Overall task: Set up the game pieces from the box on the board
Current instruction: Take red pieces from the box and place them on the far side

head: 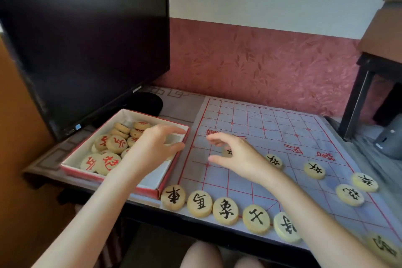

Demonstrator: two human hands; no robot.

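Observation:
The paper board [282,128] with a red grid lies on the table. Black-lettered round pieces [200,203] line its near edge, and more stand in a row further up [314,171]. A red-edged box [156,183] left of the board holds several red-lettered pieces [111,162]. My left hand [152,148] hovers over the right part of the box, fingers apart, nothing in it. My right hand [235,154] is spread low over the board's left half. A black-lettered piece [226,152] lies on the board just under its palm, partly hidden.
A black monitor [87,39] stands behind the box, its round foot [150,102] close to the box's far edge. A dark stand [365,93] and a grey device [389,143] sit at the right. The board's far half has no pieces on it.

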